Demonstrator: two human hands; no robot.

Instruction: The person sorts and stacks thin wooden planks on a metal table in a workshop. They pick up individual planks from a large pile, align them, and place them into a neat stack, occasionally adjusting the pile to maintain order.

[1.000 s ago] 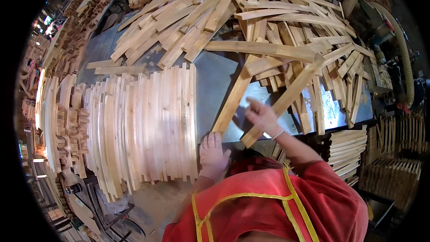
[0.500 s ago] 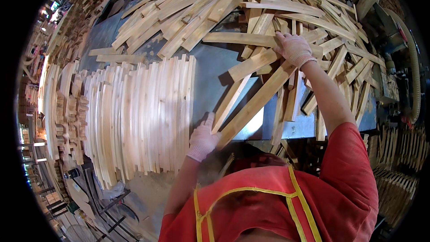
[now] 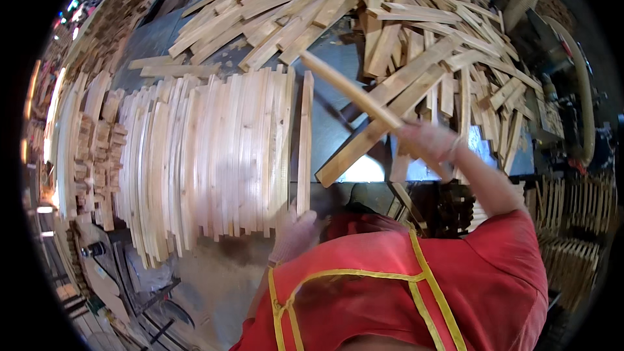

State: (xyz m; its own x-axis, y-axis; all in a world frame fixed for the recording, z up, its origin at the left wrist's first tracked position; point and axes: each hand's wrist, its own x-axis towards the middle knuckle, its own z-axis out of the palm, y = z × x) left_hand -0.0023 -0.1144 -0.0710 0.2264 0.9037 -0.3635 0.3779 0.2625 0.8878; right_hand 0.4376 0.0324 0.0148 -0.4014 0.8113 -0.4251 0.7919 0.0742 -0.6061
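Note:
My left hand (image 3: pixel 296 235), in a pale glove, grips the near end of a wooden strip (image 3: pixel 305 143). That strip stands parallel to the right side of a tight row of wooden strips (image 3: pixel 218 156), with a narrow gap between. Gloved too and smeared by motion, my right hand (image 3: pixel 429 142) is closed round a second strip (image 3: pixel 351 93), which slants from far left to near right. Beneath it another wooden strip (image 3: pixel 351 158) lies diagonally at the near edge of the loose heap (image 3: pixel 390 45).
Jumbled strips cover the far and right parts of the blue-grey metal table (image 3: pixel 328 136). Stacked wood (image 3: pixel 97 149) stands left of the row. A ribbed hose (image 3: pixel 585 97) hangs at the right. Bundled strips (image 3: pixel 565 211) stand at the lower right.
My left hand has brought its strip upright beside the row. My right hand has left the heap's middle, moving nearer, and now holds a different slanting strip.

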